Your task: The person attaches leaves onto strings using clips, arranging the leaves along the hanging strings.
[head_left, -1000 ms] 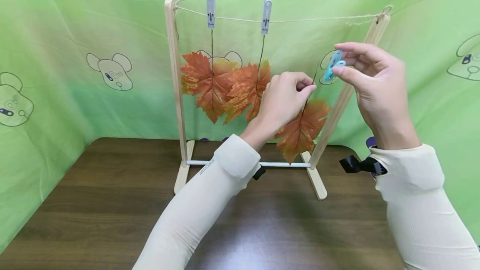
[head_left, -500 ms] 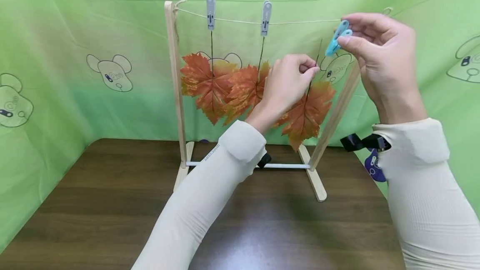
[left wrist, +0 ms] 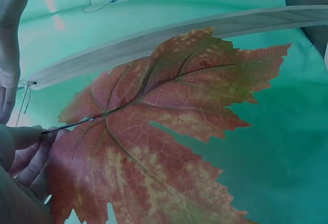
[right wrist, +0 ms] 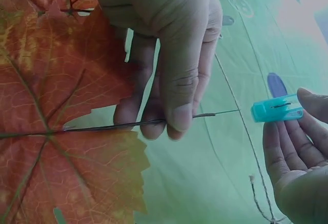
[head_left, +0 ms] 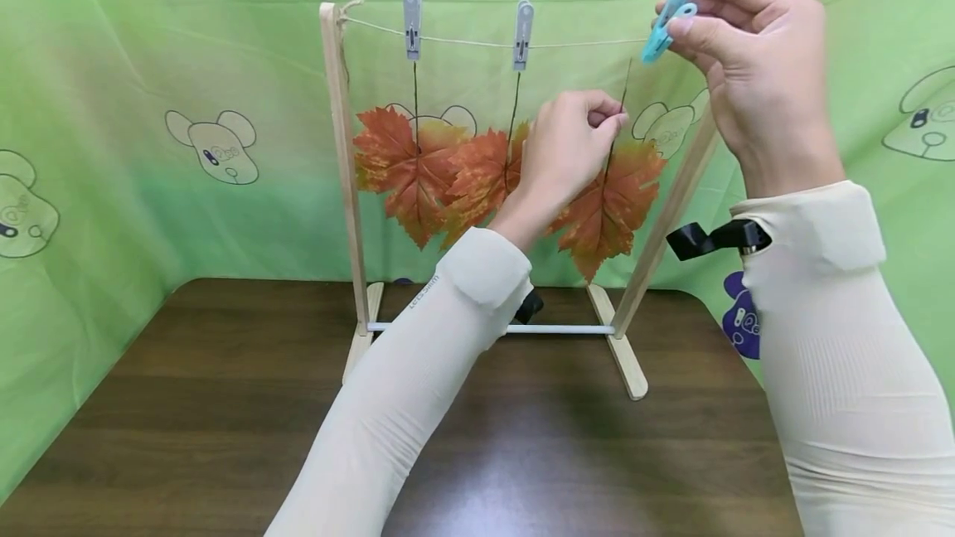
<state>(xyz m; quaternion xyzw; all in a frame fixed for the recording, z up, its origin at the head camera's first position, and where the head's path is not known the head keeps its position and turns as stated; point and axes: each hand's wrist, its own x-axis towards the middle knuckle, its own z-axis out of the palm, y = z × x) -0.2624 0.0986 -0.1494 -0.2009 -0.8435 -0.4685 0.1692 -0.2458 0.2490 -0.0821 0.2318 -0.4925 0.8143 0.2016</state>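
Observation:
My left hand pinches the thin dark stem of an orange artificial maple leaf between thumb and fingers. The leaf hangs below the hand, and its stem tip points up close under the twine line. Up at the right, my right hand holds a light blue clothespin by its handles, its nose down beside the twine. In the right wrist view, the clothespin sits just past the twine from the stem end. The left wrist view shows the leaf spread large beyond the pinching fingers.
Two similar leaves hang from the line by grey clothespins. Wooden posts hold the twine, joined low by a white rod. The frame stands on a dark wooden table before a green printed cloth.
Both hands have risen. The left has lifted the leaf so its stem tip comes nearer the twine; the right has brought the blue clothespin up to the line's height.

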